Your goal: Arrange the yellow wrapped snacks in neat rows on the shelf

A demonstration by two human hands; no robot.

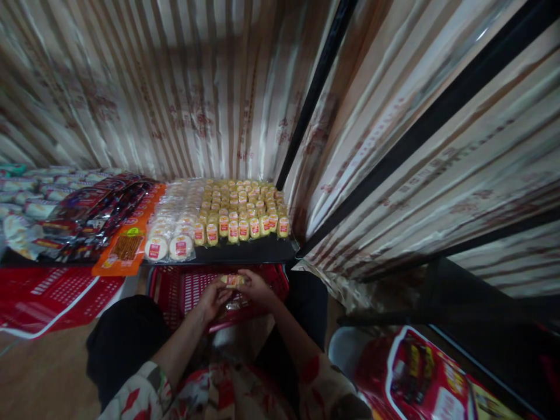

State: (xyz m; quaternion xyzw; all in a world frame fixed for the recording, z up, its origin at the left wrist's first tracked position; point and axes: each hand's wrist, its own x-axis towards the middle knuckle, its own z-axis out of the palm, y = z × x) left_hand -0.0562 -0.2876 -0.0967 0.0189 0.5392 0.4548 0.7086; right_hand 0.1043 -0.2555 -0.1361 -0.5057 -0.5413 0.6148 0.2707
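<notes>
Between my two hands is a small yellow wrapped snack cake (233, 280) with a red and white label. My left hand (213, 298) grips its left end, and my right hand (256, 288) is closed on its right end. Both hands are over a red plastic basket (192, 291) that sits between my knees, below the shelf edge. Something small in clear wrapping (234, 304) shows in the basket under my hands; its kind is too dim to make out. Just beyond stand rows of similar yellow wrapped cakes (238, 219) on the black shelf (245, 251).
Left along the shelf are round white wrapped cakes (168, 248), an orange snack packet (126, 245), dark packets (94, 213) and pale packets (32, 195). Another red basket (48, 297) stands lower left. A red bag of packets (420, 373) lies lower right. Black frame bars (394, 154) cross the curtain.
</notes>
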